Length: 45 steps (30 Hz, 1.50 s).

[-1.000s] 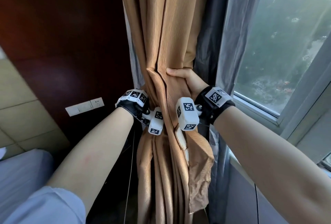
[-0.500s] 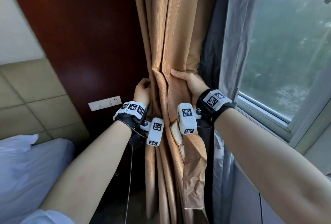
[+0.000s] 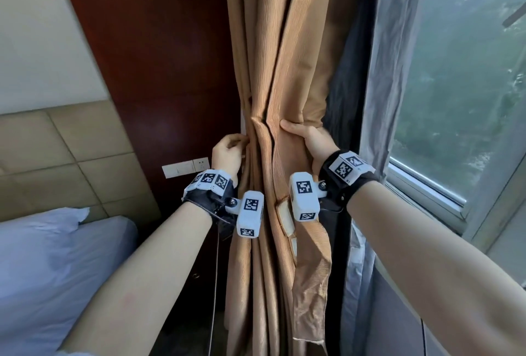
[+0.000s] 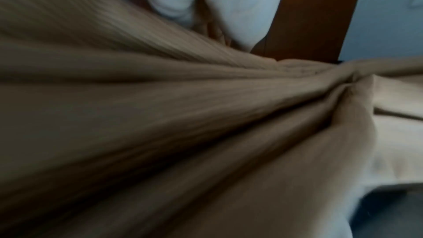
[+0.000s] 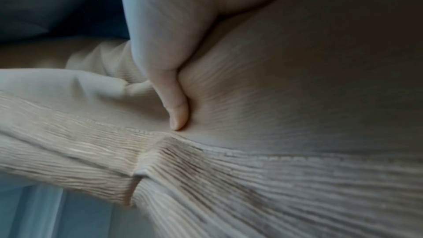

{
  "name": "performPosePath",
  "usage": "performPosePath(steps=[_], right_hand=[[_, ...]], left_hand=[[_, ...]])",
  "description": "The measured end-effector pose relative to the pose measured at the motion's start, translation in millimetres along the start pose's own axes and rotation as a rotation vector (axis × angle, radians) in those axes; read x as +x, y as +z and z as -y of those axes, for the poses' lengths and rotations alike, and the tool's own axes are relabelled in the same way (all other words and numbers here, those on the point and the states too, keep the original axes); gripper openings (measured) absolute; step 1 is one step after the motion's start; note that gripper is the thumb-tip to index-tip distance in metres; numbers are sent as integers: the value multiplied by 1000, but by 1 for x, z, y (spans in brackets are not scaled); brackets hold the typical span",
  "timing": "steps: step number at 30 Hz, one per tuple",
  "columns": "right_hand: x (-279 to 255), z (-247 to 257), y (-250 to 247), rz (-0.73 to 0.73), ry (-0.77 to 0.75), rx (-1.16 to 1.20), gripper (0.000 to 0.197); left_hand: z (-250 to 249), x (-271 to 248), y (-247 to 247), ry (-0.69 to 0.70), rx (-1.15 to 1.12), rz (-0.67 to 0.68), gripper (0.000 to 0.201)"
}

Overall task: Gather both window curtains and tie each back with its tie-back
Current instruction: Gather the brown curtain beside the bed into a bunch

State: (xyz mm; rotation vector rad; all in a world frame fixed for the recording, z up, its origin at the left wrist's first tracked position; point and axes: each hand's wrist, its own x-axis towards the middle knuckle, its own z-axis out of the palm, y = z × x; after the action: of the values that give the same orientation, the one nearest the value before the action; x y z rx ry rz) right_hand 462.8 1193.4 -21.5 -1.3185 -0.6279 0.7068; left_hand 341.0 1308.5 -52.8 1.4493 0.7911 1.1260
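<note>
The tan ribbed curtain (image 3: 273,76) hangs gathered into a bundle beside the window. My right hand (image 3: 308,139) grips the bundle from the right, thumb (image 5: 177,109) pressed across the front folds. My left hand (image 3: 227,153) holds the bundle's left edge with curled fingers; its fingertips are hidden in the folds. The tan tie-back (image 3: 311,284) hangs loose below my right wrist, with pale fastening patches (image 3: 284,216) near its top. Its stitched hem (image 5: 206,169) shows in the right wrist view. The left wrist view is filled with blurred curtain folds (image 4: 183,106).
A grey sheer curtain (image 3: 381,99) hangs right of the bundle, against the window (image 3: 469,85) and its sill (image 3: 427,187). A dark wood panel (image 3: 159,57) and a wall switch (image 3: 185,167) stand to the left. A bed with a blue-white pillow (image 3: 57,264) is at lower left.
My left hand came out from behind the bundle and now holds its left edge higher up. My right hand kept its grip. The view tilted upward.
</note>
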Motion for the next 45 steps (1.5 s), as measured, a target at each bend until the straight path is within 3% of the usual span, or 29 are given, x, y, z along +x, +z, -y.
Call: performPosePath(steps=[3, 5, 13, 17, 21, 25, 27, 29, 32, 33, 34, 35, 36, 37, 39, 41, 43, 45], right_hand=[[-4, 2, -1, 8, -1, 5, 36], [-6, 3, -2, 11, 2, 7, 28], [-4, 4, -1, 3, 17, 12, 21], [-1, 3, 4, -50, 2, 3, 19], [3, -1, 13, -142, -31, -37, 28], [3, -7, 18, -145, -130, -69, 25], [1, -7, 16, -130, -151, -60, 33], [0, -8, 13, -101, -148, -76, 46], [-2, -11, 11, 5, -130, -152, 60], [-1, -12, 8, 26, -128, -172, 62], [-2, -12, 8, 38, -122, -183, 60], [-1, -12, 7, 30, -113, -189, 56], [1, -11, 7, -3, -100, -183, 57], [3, -11, 6, -49, -80, -166, 60], [8, -10, 8, -106, -49, -117, 64], [11, -10, 10, -112, -12, -75, 58], [12, -8, 10, -109, 31, -32, 38], [13, -7, 8, -95, 66, 0, 29]], left_hand=[[-5, 1, 0, -174, -140, 53, 23], [-6, 2, 0, -210, -168, 59, 23], [-4, 8, -15, -127, -126, 32, 12], [-2, 8, -16, -43, -49, 121, 17], [-21, 0, -6, -56, -82, 169, 17], [-27, -3, 0, -318, -291, 237, 29], [-27, -9, 7, -388, -185, 251, 30], [-33, -16, 10, -419, -97, 374, 28], [-43, -21, 14, -415, -30, 435, 32], [-45, -26, 26, -378, -49, 384, 34], [-41, -32, 46, -293, -106, 213, 32], [-33, -37, 65, -114, -172, -131, 37], [-22, -41, 80, 70, -195, -549, 61], [-13, -43, 99, 126, -258, -895, 89], [-7, -49, 130, 207, -365, -1182, 119], [-15, -57, 137, 229, -456, -1231, 124], [-18, -52, 148, 229, -387, -1274, 121], [-13, -35, 140, 189, -369, -1212, 112]])
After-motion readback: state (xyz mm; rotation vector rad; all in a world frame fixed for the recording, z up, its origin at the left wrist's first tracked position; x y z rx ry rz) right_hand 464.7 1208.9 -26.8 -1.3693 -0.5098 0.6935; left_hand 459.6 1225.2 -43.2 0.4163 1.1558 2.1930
